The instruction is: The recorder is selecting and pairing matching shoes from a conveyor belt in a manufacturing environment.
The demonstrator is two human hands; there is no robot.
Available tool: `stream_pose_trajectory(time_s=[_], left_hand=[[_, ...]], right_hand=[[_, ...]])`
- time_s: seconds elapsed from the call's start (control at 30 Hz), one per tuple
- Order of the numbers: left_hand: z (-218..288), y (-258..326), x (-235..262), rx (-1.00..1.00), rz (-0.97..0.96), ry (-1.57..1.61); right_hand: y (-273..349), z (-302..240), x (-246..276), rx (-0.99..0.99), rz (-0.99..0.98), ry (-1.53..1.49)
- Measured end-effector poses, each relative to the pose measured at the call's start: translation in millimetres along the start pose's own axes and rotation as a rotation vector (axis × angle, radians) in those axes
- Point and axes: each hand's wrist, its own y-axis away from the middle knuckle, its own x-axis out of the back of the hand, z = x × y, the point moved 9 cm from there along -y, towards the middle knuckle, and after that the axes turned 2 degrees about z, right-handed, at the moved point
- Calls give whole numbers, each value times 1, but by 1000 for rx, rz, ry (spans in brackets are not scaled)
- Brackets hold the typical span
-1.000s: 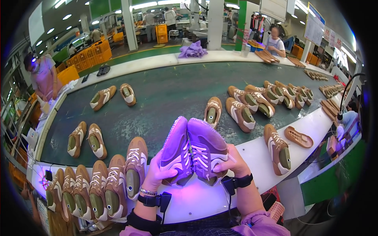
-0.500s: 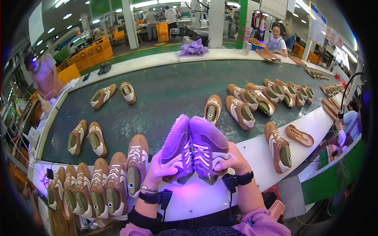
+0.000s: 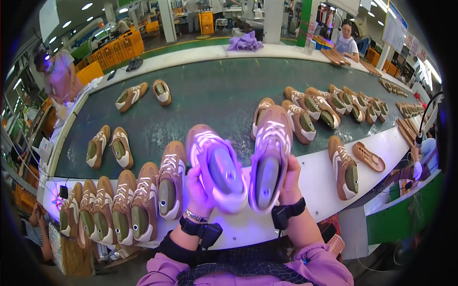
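Note:
A brown sneaker (image 3: 217, 164) with white stripes and laces is gripped at its outer side by my left hand (image 3: 197, 188). Its mate, a second brown sneaker (image 3: 273, 157), is held by my right hand (image 3: 290, 181). Both are tilted toes away, heels toward me, with the olive inside showing under purple light. They hang over the white table edge (image 3: 234, 233), close together at the heels. Left of them stands a row of several brown sneakers (image 3: 125, 205). To the right, one sneaker (image 3: 342, 167) lies beside a loose brown sole (image 3: 369, 156).
Beyond the white ledge runs a green conveyor belt (image 3: 205, 90) carrying several more sneakers (image 3: 329, 107). A purple cloth (image 3: 245, 42) lies on the far ledge. One person (image 3: 59, 76) works at the left, another (image 3: 347, 44) at the far right. A black bent lamp arm (image 3: 422, 117) rises at right.
The two sneakers were pressed together with soles away and laces facing me; now they are turned apart, toes farther out and openings facing up. My view has shifted slightly.

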Motion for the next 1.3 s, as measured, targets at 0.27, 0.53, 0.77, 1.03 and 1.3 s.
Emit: stream_pose_trajectory(time_s=[0.27, 0.53, 0.77, 1.03, 1.3], left_hand=[[38, -3, 39, -259, 239, -82], [42, -2, 45, -320, 308, -174], [44, -2, 45, -345, 318, -180], [42, -3, 39, -331, 324, -177], [42, -4, 43, -311, 311, -155]], right_hand=[[0, -36, 6, 316, 122, 14], [8, -32, 3, 406, 186, 120], [5, -31, 11, 414, 231, 109], [4, -28, 14, 386, 218, 103], [5, -27, 9, 393, 220, 103]])
